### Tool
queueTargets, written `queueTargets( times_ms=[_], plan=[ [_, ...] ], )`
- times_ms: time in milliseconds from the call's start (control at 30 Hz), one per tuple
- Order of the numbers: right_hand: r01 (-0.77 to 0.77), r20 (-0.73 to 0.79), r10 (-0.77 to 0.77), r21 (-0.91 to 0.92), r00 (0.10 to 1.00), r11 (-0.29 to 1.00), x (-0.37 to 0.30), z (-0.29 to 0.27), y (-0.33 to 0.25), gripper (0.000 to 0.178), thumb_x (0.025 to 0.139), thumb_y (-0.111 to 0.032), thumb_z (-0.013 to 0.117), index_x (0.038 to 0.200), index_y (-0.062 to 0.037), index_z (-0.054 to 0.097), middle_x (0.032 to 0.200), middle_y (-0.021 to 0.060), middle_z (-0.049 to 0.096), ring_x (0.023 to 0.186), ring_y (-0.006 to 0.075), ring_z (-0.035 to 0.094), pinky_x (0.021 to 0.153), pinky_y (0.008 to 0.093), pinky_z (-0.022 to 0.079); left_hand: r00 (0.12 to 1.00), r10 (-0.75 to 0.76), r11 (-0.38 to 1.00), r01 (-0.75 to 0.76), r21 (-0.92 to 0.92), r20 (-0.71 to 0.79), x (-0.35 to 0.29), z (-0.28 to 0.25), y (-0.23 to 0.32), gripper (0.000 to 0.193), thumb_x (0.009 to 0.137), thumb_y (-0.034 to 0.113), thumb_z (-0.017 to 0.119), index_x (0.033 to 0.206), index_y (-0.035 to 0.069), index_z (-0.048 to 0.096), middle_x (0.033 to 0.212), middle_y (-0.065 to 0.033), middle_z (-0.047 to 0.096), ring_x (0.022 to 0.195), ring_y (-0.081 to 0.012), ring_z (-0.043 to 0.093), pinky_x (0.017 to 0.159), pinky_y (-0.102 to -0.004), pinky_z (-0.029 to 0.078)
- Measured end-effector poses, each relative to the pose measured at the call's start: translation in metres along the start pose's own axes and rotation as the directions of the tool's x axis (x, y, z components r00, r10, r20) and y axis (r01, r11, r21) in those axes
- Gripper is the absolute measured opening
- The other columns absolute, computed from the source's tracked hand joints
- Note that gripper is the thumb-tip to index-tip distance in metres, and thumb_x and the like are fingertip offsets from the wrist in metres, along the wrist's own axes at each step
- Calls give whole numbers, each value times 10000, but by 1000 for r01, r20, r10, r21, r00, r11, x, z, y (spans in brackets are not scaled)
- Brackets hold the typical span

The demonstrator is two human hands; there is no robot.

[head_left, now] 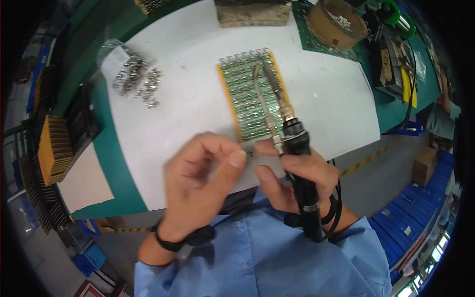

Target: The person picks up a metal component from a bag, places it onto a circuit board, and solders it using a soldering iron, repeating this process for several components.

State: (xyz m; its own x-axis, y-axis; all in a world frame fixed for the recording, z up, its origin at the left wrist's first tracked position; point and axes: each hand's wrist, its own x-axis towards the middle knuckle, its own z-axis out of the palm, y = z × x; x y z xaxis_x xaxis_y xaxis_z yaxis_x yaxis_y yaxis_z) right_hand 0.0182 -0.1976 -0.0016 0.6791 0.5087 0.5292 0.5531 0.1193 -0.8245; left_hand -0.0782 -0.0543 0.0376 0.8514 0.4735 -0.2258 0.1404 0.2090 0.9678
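My right hand [319,173] is wrapped around a black soldering iron [298,141] with a thin metal feed tube alongside its shaft. The iron's tip points away from me, over the upper right part of a green circuit board panel [242,96]. Yellow strips edge the panel, and rows of small shiny metal parts cover it; silvery rings line its far edge. Just off the panel's near left corner, my left hand [198,180] has thumb and forefinger pinched together. Something tiny and dark shows by those fingertips, too small to name.
On the white sheet [178,109], loose metal parts [149,88] lie beside a clear bag [126,69] of similar ones. A worn block [253,14] sits at the far edge. Back right are a round brown container [332,34] and a yellow-handled tool [408,88]. Yellow boards [53,151] stand left.
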Motion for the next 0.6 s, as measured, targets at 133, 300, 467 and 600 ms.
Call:
queueTargets(
  times_ms=[133, 300, 467, 600],
  plan=[
    [59, 86, -57, -19, 995, 998, 0, -41, 10, 342, 831, -48, 709, 1116, -16, 523, 1006, 241, 679, 922, 348, 688, 793, 401, 540, 975, 147, 830, -213, 516, 168, 41, -11, 19, 76, 861, 69, 674, 860, 1, 639, 759, 19, 574, 701, -63, 447, 656, -212, 382],
    [104, 148, -79, -164, 986, 981, -1, -69, 20, 459, 846, -200, 743, 1211, -29, 525, 961, 215, 662, 878, 305, 653, 769, 366, 529, 937, 49, 732, -269, 626, 346, 81, -10, 14, 97, 844, 87, 669, 813, 5, 627, 730, 33, 543, 686, -65, 398, 635, -209, 332],
    [47, 257, -23, -89, 966, 995, -2, -94, 24, 494, 876, -311, 671, 1237, -39, 471, 935, 218, 658, 852, 308, 655, 737, 374, 543, 966, -53, 769, -122, 628, 253, 85, -2, 6, 56, 842, 69, 657, 814, 26, 636, 690, 82, 503, 650, -21, 376, 581, -196, 297],
    [25, 343, -9, -42, 939, 999, -3, -108, 26, 535, 900, -399, 614, 1258, -47, 428, 914, 220, 654, 831, 310, 656, 711, 381, 553, 960, -52, 762, -140, 632, 276, 85, -2, 4, 48, 840, 60, 658, 826, 19, 638, 695, 74, 510, 645, -23, 378, 579, -197, 299]
  ],
)
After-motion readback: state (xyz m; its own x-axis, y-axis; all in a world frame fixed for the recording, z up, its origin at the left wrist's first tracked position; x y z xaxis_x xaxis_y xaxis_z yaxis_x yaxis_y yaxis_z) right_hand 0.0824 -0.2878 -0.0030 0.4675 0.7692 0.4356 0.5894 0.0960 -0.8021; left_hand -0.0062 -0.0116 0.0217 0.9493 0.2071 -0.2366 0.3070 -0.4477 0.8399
